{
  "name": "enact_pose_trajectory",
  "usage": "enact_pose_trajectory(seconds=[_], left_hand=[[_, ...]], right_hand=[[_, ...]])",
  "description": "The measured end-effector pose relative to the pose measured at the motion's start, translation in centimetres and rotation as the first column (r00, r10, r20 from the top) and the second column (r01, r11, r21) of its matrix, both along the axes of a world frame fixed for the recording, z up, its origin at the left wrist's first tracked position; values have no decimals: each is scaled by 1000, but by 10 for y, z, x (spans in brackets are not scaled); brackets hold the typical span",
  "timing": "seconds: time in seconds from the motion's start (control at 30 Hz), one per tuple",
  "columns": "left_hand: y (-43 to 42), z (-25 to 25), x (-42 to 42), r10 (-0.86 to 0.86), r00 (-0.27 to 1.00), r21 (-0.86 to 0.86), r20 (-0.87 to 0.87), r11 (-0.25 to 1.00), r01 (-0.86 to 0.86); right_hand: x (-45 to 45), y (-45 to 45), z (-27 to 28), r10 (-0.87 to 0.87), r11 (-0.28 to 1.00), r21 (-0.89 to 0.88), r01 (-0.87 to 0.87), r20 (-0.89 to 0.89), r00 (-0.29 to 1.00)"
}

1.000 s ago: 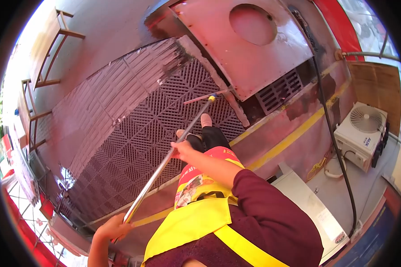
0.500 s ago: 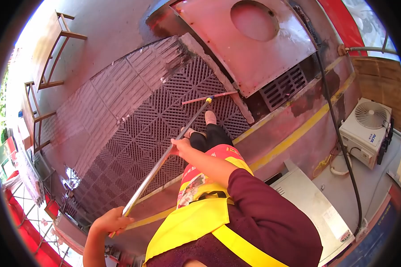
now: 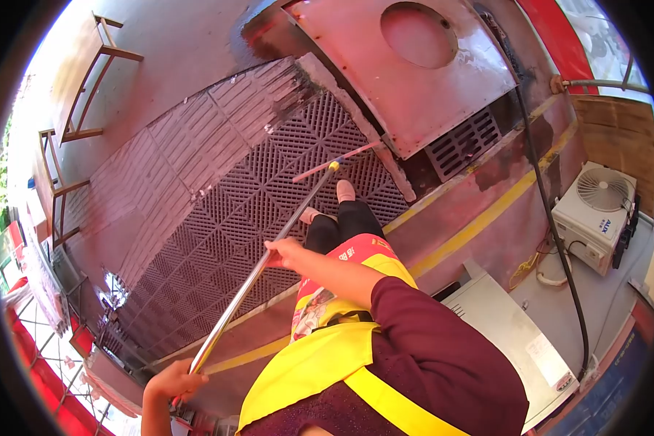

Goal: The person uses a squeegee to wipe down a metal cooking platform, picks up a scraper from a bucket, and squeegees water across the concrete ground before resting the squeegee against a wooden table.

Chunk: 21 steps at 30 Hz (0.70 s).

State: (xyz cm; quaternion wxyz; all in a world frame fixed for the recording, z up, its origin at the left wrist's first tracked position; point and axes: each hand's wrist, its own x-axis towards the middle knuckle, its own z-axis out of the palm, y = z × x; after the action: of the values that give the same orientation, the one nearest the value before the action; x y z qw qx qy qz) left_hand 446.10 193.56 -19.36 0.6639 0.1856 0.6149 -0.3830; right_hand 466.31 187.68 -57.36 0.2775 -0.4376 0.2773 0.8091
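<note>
A long metal pole [image 3: 240,298] runs diagonally across the view, with a yellow joint and a thin crossbar head [image 3: 312,172] at its far end, over the dark grid mat [image 3: 269,196] near my feet. My right hand [image 3: 283,253] is wrapped round the middle of the pole. At the lower left, my left hand [image 3: 174,381] closes round its near end, by the reddish tip. Whether the crossbar touches the mat cannot be told.
A metal sheet with a round hole [image 3: 363,80] lies beyond my feet, beside a floor grate [image 3: 463,144]. Wooden benches [image 3: 87,73] stand at the left. On the right are a black hose [image 3: 545,196], an air-conditioner unit [image 3: 596,218] and a white appliance [image 3: 505,341].
Both hands and the pole have shifted; my right hand is farther left and my left hand a little lower. The crossbar head has moved slightly left. The view has shifted a little.
</note>
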Motion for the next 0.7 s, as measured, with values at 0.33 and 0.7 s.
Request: enact_pose_trajectory(seconds=[0.33,0.7], left_hand=[[-128,37,-106,109,994,-208,-22,972,-111],[95,-134,-13,-297,941,872,161,490,5]], right_hand=[[20,31,-31,-233,972,-8,235,95,968],[-61,27,179,374,726,572,-382,137,917]])
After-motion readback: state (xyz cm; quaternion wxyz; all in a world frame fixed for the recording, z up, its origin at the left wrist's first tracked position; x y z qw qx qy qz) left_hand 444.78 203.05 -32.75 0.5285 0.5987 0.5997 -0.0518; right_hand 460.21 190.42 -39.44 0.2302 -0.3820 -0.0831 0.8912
